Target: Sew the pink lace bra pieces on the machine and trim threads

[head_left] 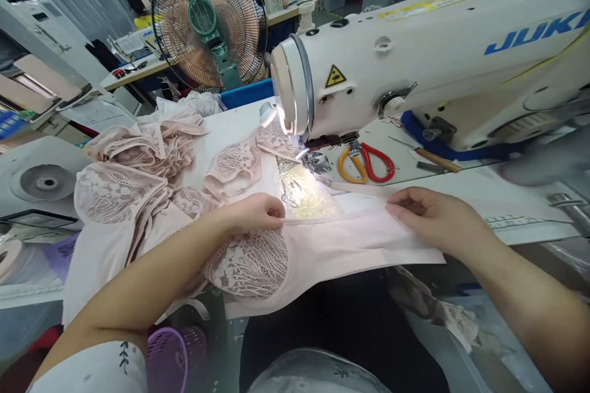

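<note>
A pale pink lace bra (334, 245) is stretched between my two hands along the front edge of the sewing table. My left hand (260, 212) pinches its upper edge just above the lace cup (255, 264). Farther right, my right hand (426, 215) pinches the top edge of the wing between thumb and fingers. A narrow pale strip (359, 188) runs from near the needle area to my right hand. Just beyond the bra, the lit plate of the sewing machine (350, 73) lies under its head. The needle itself is hard to make out.
More pink bras (138, 166) lie heaped on the left of the table. Scissors with red and yellow handles (369, 163) and a wooden-handled tool (437, 159) rest under the machine arm. A large fan (209, 18) stands behind. Below left is a purple basket (168, 359).
</note>
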Motion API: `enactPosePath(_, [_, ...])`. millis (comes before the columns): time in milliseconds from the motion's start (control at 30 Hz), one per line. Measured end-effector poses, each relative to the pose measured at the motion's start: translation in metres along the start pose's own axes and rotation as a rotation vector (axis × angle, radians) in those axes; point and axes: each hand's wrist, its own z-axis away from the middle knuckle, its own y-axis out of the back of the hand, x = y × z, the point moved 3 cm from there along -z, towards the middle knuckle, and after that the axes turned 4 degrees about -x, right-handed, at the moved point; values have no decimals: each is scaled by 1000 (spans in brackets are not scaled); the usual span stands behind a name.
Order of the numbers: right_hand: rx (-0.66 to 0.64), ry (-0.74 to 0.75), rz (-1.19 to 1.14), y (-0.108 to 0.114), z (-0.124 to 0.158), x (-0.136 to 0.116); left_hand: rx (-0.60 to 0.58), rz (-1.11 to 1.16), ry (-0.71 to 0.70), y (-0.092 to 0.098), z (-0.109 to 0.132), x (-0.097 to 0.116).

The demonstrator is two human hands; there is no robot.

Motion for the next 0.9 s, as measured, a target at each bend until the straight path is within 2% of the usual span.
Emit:
enactPosePath(100, [129,58,281,3,4,-17,-13,-49,28,1,-10,0])
enactPosePath(167, [159,194,356,-10,14,-38,-17,-54,41,0,-12,-1])
enactPosePath(233, [90,460,425,-36,29,-64,-15,-63,50,0,-12,-2])
enactPosePath(267, [9,593,453,-52,38,-74,-10,-74,49,-1,-12,-2])
enactPosePath(333, [-104,717,520,-78,50,-82,7,-101,36,-1,-12,-1])
enactPosePath(400, [-131,700,587,-87,56,-72,29,-124,15,-2,-12,0])
enactPosePath(433, [-123,653,610,-84,56,-62,36,-132,5,-3,-12,0])
enactPosePath(567, [-77,417,635,-38,49,-17,35,-130,-5,-4,-14,-3])
enactPosePath(633, [-60,349,639,-14,40,-10,34,-130,1,-4,-15,-5])
enactPosePath(700, [-28,346,581,-2,29,-21,42,-148,1,-3,-15,-5])
enactPosePath(733, [-27,371,520,-3,23,-30,49,-163,-8,-3,-15,-3])
enactPosePath(800, [-104,454,361,-18,12,-55,68,-198,-42,-4,-10,3])
enactPosePath(900, [-345,528,157,-57,-1,-91,111,-245,-114,-7,2,17])
